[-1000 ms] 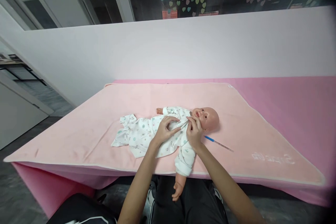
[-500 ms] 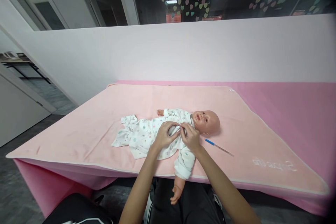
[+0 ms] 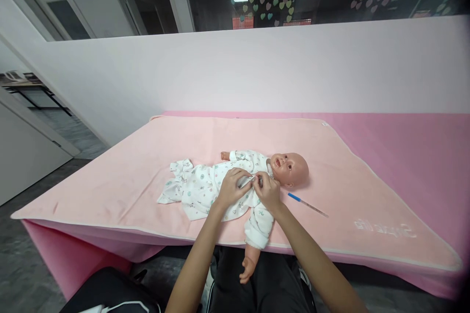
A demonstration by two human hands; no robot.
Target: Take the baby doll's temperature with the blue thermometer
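Note:
A baby doll [image 3: 293, 168] lies on its back, head to the right, dressed in a white printed romper [image 3: 201, 188]. On its chest, my left hand [image 3: 233, 187] pinches the romper's front opening between thumb and fingers. Close beside it, my right hand [image 3: 267, 190] grips the same edge of cloth nearer the doll's neck. The fingertips nearly meet, and the small fastening between them is mostly covered. One doll arm [image 3: 249, 264] hangs over the near table edge; the other rests on the far side.
Beneath the doll a light pink blanket [image 3: 121, 166] covers a table with a darker pink cloth [image 3: 411, 151]. Right of my right hand lies a thin stick with a blue handle [image 3: 294, 197]. A white wall [image 3: 293, 68] stands behind. A black bag [image 3: 113, 293] is at lower left.
My fingertips have shifted slightly at the romper's opening, and the white button seen between them is now mostly covered. The doll and the stick lie as before; the view has tilted a little.

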